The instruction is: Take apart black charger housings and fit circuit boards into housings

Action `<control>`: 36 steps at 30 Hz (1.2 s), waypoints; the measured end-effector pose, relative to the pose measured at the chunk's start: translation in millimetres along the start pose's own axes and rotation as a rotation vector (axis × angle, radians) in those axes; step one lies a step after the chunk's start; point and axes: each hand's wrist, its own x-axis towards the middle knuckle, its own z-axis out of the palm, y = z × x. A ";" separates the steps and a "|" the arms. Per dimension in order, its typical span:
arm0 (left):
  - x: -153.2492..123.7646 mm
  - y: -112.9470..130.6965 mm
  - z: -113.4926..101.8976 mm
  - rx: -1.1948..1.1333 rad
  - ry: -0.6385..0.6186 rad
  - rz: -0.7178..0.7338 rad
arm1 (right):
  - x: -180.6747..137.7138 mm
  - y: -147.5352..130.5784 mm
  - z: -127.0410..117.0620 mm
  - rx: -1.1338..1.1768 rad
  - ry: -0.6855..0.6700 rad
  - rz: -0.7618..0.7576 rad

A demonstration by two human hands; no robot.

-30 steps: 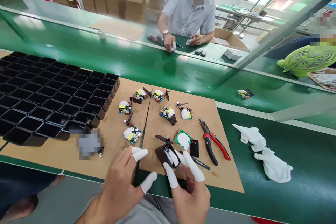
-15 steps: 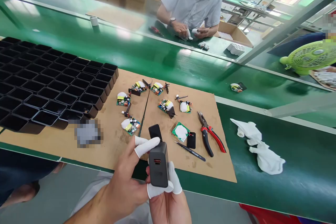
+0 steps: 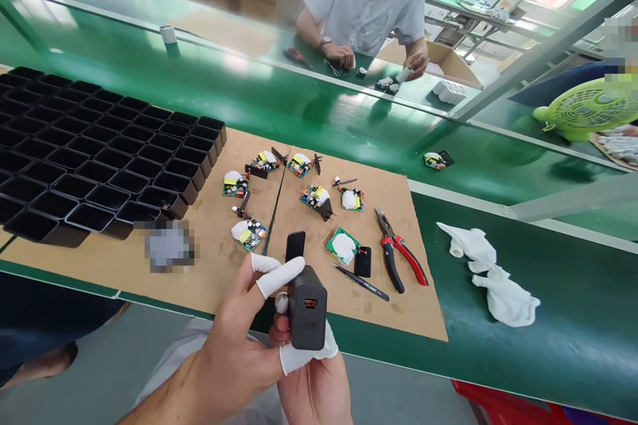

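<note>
Black charger case (image 3: 308, 312) is hovering over the near edge of the counter (image 3: 573, 305), its port end facing the person! The left hand (image 3: 234, 339) is pinching it top and bottom; the right hand (image 3: 315, 382) is supporting it from below, part of that grip hiding. A black plate (image 3: 296, 246) is poking out at the far end, its attachment not showing. Danger is lurking: should the white finger cots (image 3: 282, 278) be slipping, the case could be tumbling off the edge; should the plate be snagging, its attachment could be straining. Farther right, tweezers (image 3: 359, 281), a circuit board (image 3: 343, 246) and pliers (image 3: 393, 240) are lying.
</note>
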 end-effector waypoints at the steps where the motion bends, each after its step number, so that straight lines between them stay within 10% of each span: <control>1: -0.1 -0.2 -0.6 0.011 0.001 0.007 | 0.3 -2.4 1.1 0.017 0.025 0.041; 12: -0.3 -9.8 -1.4 0.023 0.035 0.087 | 4.3 8.3 -14.0 -0.155 0.114 -0.041; 20: -6.1 -30.3 5.1 -0.503 -0.060 -0.195 | 12.2 -69.8 -45.4 -1.407 0.241 -1.249; 22: -3.6 -27.0 4.9 -0.537 -0.076 -0.221 | 15.7 -93.9 -53.7 -1.749 0.334 -1.357; 25: -0.6 -22.1 4.7 -0.578 -0.102 -0.286 | 19.7 -107.8 -62.5 -1.980 0.303 -1.269; 36: -6.9 -23.9 4.4 -0.340 -0.041 -0.201 | -13.2 -112.5 -37.3 -1.700 -0.087 -1.000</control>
